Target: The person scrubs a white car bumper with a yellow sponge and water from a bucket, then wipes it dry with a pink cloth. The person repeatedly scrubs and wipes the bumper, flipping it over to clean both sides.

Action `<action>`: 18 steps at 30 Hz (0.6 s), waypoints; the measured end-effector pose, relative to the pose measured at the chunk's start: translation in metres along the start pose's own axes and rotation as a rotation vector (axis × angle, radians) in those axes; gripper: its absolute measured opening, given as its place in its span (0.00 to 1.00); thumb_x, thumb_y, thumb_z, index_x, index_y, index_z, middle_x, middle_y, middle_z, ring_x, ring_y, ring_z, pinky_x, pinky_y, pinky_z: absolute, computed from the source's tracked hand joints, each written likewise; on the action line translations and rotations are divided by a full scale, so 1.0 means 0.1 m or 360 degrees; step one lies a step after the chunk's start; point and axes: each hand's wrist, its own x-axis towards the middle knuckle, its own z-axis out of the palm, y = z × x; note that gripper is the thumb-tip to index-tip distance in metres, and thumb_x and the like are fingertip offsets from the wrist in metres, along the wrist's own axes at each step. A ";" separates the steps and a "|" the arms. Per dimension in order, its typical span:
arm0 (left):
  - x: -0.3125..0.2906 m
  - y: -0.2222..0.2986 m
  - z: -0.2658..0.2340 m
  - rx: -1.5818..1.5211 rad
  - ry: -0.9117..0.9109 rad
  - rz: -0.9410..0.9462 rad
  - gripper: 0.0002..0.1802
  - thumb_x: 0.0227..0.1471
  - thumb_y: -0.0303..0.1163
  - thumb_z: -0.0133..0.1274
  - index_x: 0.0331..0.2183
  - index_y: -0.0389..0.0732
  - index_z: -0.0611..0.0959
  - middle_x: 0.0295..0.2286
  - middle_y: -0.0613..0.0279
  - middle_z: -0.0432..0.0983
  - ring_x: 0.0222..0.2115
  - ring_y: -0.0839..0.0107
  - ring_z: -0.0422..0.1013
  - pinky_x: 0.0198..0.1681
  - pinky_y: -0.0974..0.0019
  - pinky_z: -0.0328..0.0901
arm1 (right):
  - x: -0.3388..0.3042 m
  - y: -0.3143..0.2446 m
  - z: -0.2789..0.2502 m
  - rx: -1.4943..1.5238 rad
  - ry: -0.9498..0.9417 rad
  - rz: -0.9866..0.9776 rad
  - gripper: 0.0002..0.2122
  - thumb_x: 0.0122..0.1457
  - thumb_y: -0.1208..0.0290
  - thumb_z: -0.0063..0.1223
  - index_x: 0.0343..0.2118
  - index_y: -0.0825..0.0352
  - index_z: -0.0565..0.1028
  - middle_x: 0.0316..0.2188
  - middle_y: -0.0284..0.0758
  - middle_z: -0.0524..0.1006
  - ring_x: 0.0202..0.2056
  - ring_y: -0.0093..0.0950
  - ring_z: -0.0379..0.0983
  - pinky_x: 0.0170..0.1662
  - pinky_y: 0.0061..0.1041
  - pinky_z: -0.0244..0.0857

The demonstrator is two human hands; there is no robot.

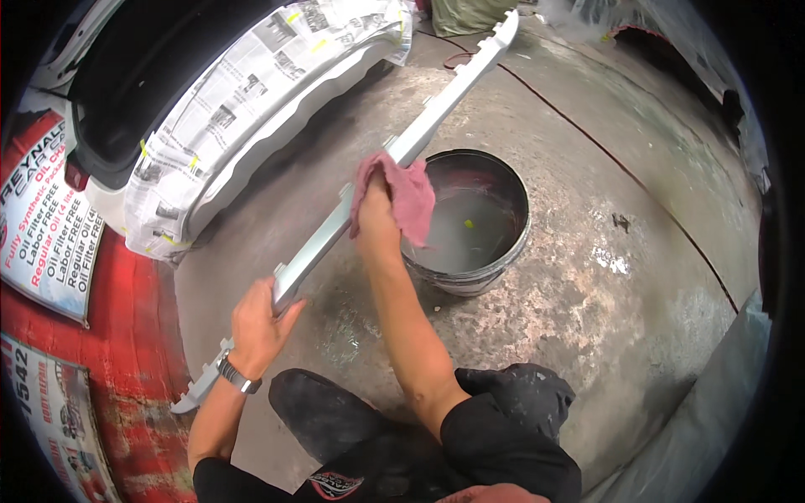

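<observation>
A long, pale grey car trim strip (319, 249) with small tabs along its edge slants from the lower left to the far top. My left hand (257, 329), with a watch at the wrist, is closed around its lower part. Farther up, my right hand (377, 220) grips a pink cloth (412, 201), which is draped over the strip and pressed against it. The cloth hides most of the right fingers. Just right of the cloth stands a dark bucket (470, 283) of cloudy grey water; the strip passes beside its rim.
A car bumper covered with newspaper (222, 117) and tape stands at the upper left. Printed signs (50, 218) lean on a red surface at the left. A thin dark hose (604, 151) crosses the concrete floor (579, 310). Plastic sheeting (713, 402) hangs at the lower right.
</observation>
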 end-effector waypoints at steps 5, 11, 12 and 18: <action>-0.23 -0.19 -0.18 0.0037 -0.0045 0.0083 0.26 0.41 0.36 0.72 0.38 0.34 0.76 0.28 0.50 0.72 0.26 0.50 0.71 0.29 0.55 0.66 | 0.78 0.25 -0.42 0.0113 0.0287 -0.0154 0.16 0.71 0.58 0.42 0.32 0.65 0.73 0.24 0.31 0.71 0.24 0.24 0.68 0.27 0.27 0.65; -0.72 -0.56 -0.48 0.0073 -0.0090 0.0080 0.28 0.38 0.36 0.75 0.36 0.34 0.76 0.24 0.52 0.70 0.23 0.53 0.69 0.26 0.55 0.63 | 1.38 -0.17 -1.02 0.0103 0.0146 -0.0171 0.18 0.71 0.57 0.39 0.33 0.67 0.73 0.25 0.37 0.75 0.24 0.31 0.72 0.27 0.33 0.69; -0.79 -0.60 -0.52 0.0064 -0.0066 0.0065 0.29 0.37 0.36 0.75 0.36 0.34 0.76 0.23 0.53 0.70 0.22 0.53 0.68 0.25 0.55 0.63 | 1.41 -0.25 -1.01 0.0194 0.0195 -0.0268 0.17 0.70 0.57 0.40 0.35 0.68 0.73 0.25 0.39 0.76 0.25 0.32 0.74 0.27 0.34 0.70; -1.19 -0.83 -0.86 0.0147 -0.0100 0.0048 0.30 0.35 0.38 0.76 0.35 0.35 0.75 0.22 0.54 0.69 0.20 0.55 0.66 0.23 0.56 0.60 | 1.65 -0.63 -1.28 0.0292 0.0185 -0.0269 0.13 0.68 0.61 0.44 0.38 0.69 0.72 0.25 0.42 0.76 0.25 0.36 0.75 0.27 0.39 0.72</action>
